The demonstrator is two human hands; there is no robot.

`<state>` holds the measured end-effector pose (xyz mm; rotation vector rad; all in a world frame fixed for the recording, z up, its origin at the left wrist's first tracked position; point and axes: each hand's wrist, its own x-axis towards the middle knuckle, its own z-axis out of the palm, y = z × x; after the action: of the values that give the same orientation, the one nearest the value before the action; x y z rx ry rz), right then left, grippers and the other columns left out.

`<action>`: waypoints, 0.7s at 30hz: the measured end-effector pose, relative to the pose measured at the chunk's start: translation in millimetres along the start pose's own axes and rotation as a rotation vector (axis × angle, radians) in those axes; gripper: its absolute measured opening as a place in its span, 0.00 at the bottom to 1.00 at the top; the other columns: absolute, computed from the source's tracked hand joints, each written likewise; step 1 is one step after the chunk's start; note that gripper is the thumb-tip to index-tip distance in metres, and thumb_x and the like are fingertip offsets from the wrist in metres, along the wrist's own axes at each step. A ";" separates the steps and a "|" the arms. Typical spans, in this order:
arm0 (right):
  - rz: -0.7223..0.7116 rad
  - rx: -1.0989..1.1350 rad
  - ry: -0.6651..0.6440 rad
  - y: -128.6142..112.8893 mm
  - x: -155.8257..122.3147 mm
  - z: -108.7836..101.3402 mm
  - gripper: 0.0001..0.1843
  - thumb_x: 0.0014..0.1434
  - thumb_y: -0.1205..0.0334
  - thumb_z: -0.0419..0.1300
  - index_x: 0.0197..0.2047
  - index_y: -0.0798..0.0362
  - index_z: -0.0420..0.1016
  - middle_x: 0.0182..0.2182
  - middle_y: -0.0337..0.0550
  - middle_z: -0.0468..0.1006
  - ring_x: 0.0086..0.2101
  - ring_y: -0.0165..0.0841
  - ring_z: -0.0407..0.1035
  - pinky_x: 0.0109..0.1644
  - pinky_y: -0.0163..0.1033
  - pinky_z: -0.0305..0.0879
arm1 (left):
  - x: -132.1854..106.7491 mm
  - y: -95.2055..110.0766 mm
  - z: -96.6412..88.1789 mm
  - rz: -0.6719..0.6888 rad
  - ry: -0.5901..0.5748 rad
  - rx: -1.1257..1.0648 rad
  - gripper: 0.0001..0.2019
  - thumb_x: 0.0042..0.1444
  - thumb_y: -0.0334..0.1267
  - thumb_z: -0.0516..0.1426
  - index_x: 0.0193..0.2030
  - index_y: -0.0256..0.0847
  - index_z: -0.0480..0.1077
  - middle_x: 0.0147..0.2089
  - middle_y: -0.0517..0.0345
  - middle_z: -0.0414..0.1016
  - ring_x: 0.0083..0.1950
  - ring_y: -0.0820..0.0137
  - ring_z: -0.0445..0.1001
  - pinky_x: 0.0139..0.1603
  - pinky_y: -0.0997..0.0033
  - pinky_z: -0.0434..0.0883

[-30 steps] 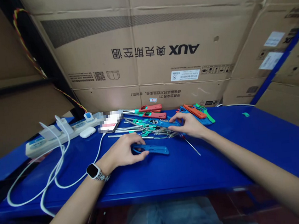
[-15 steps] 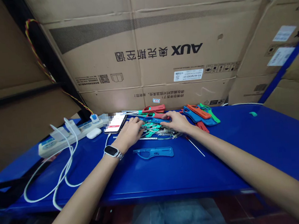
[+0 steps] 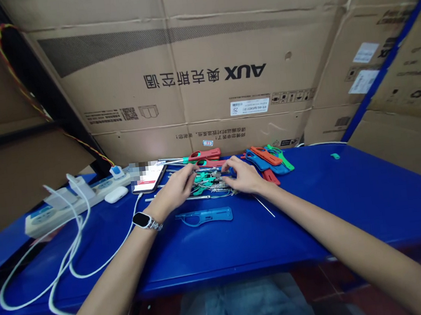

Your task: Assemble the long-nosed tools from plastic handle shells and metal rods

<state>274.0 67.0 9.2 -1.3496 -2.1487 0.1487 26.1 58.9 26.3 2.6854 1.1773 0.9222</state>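
Note:
Over a pile of lighter parts, with green pieces, thin wires and metal tubes (image 3: 207, 183), my left hand (image 3: 178, 187) and my right hand (image 3: 244, 175) face each other. Both have bent fingers, with the fingertips at the two ends of a slim blue lighter (image 3: 210, 169), mostly hidden by the fingers. Closer to me, a blue half shell of a long-nosed lighter (image 3: 211, 216) lies flat. Red-handled lighters (image 3: 204, 154) lie just behind the hands. A thin metal rod (image 3: 265, 207) slants out below my right wrist.
Orange, blue and green lighter shells (image 3: 271, 158) are heaped at the right. On the left are a lit phone (image 3: 148, 179), a white earbud case (image 3: 116, 194), a power strip (image 3: 40, 220) and looping white cables (image 3: 65, 263). A cardboard wall (image 3: 191, 44) stands behind the blue table (image 3: 287, 239).
The camera view has turned slightly right, so everything appears shifted left. My fingers have curled more around the ends of the blue lighter, which now shows less between them.

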 end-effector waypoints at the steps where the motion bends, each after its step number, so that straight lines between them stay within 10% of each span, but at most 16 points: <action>1: -0.021 0.009 -0.015 -1.9 -1.4 0.1 0.11 0.58 0.56 0.61 0.43 0.48 0.74 0.44 0.42 0.73 0.44 0.38 0.69 0.40 0.39 0.61 | 0.9 3.6 -0.1 0.003 0.028 -0.032 0.09 0.69 0.35 0.46 0.51 0.40 0.64 0.36 0.55 0.73 0.33 0.68 0.71 0.36 0.68 0.66; 9: -0.072 0.096 0.041 -24.7 -2.3 4.7 0.15 0.58 0.50 0.64 0.45 0.48 0.75 0.46 0.43 0.76 0.48 0.39 0.67 0.44 0.41 0.63 | -1.7 23.5 -4.0 -0.009 0.099 -0.131 0.11 0.70 0.37 0.47 0.51 0.39 0.66 0.33 0.58 0.71 0.29 0.72 0.66 0.34 0.72 0.62; 21: -0.037 0.423 -0.096 -43.6 -32.2 -7.8 0.14 0.61 0.56 0.58 0.48 0.49 0.63 0.23 0.31 0.67 0.24 0.30 0.62 0.31 0.36 0.59 | -21.5 24.6 -29.7 -0.049 0.009 -0.076 0.11 0.66 0.40 0.50 0.43 0.38 0.72 0.24 0.63 0.68 0.23 0.75 0.62 0.26 0.74 0.57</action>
<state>253.9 17.0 19.0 -1.0732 -2.0658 0.6269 14.4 21.7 47.0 2.5844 1.1799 0.9532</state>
